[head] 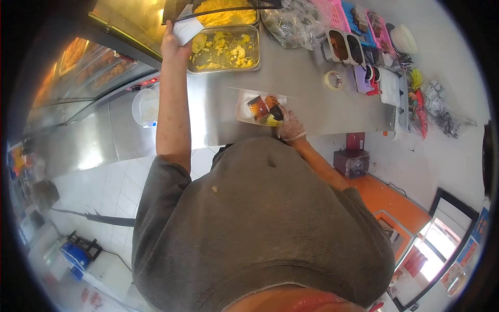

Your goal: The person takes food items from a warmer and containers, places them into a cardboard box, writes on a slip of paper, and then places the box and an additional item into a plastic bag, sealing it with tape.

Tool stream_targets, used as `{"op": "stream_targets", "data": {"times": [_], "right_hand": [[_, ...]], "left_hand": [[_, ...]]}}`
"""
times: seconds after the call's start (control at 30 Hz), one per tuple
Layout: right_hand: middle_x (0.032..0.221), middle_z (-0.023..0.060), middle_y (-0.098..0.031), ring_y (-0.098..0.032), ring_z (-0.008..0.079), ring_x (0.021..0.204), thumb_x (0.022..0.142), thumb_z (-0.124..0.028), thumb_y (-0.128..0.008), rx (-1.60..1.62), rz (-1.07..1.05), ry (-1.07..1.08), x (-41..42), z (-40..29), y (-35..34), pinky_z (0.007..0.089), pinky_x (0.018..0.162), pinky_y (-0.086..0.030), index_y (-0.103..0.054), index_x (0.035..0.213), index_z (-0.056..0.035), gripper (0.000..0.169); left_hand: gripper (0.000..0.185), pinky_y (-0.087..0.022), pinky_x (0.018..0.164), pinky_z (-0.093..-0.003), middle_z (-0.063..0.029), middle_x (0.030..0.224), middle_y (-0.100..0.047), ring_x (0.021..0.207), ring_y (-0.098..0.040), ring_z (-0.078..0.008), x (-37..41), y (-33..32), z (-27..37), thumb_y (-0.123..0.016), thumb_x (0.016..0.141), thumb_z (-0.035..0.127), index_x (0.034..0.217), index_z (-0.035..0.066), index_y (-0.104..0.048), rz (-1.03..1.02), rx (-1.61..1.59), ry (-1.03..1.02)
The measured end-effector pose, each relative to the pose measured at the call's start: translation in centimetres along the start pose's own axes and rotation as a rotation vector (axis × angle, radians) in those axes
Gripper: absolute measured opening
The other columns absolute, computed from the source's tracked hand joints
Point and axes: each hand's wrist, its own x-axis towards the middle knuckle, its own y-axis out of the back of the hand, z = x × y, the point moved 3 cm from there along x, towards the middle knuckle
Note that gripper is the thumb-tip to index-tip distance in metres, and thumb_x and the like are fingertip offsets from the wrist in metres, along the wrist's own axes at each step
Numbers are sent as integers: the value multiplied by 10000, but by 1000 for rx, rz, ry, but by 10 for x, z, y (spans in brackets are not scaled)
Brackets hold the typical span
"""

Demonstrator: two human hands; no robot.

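My left hand [176, 45], bare, reaches to the top of the counter and holds the edge of a dark mesh cover [222, 12], with a white paper [188, 30] beside the fingers. Under and below the cover are two clear trays of yellow food, the nearer tray [255, 48] partly filled with crumbled pieces. My right hand [291, 125], in a clear plastic glove, is at the right side of an open paper food box [243, 111]. In the box lie a sauce packet [258, 108], a browned piece of food and something yellow. Its fingers touch a dark item [276, 113].
A steel counter [210, 128] runs across the front. Left are a round plastic tub [144, 107] and a lit food display case [101, 70]. Right are a tape roll [333, 80], sauce containers [338, 45], a plastic bag [290, 23] and coloured baskets [356, 23].
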Motion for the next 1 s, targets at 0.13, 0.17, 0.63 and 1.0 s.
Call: {"op": "stream_targets", "data": {"times": [0.13, 0.17, 0.63, 1.0], "right_hand": [[1117, 226, -640, -654, 399, 947, 870, -145, -581, 679, 206, 20, 14, 4, 1, 459, 795, -535, -475, 1335, -72, 483], [1128, 227, -639, -655, 395, 949, 879, -143, -578, 789, 189, 30, 22, -7, 16, 452, 798, -535, -483, 1323, -62, 462], [1275, 218, -590, -562, 385, 1173, 948, -440, -492, -21, -276, 280, 196, -101, 81, 435, 1026, -427, -515, 1342, 5, 594], [1142, 115, -630, -596, 248, 1082, 958, -308, -560, 684, -61, 175, 167, -94, 137, 343, 962, -446, -580, 1188, -67, 333]], "left_hand": [[326, -510, 969, -471, -119, 1189, -631, 1104, -612, -285, 5, -1, -2, -497, 1021, 303, 1214, 50, -568, -51, -35, 29], [326, -508, 971, -470, -118, 1190, -631, 1103, -612, -286, 5, -1, -3, -492, 1023, 301, 1219, 49, -565, -48, -17, 18], [464, -495, 953, -459, -72, 1250, -608, 1096, -615, -272, -56, 142, -91, -473, 1004, 448, 1316, 106, -522, 15, 2, 184], [802, -224, 1106, -597, -241, 1498, -373, 1384, -332, -409, -100, 197, -108, -553, 935, 511, 1471, -43, -332, 517, 949, -220]]}}
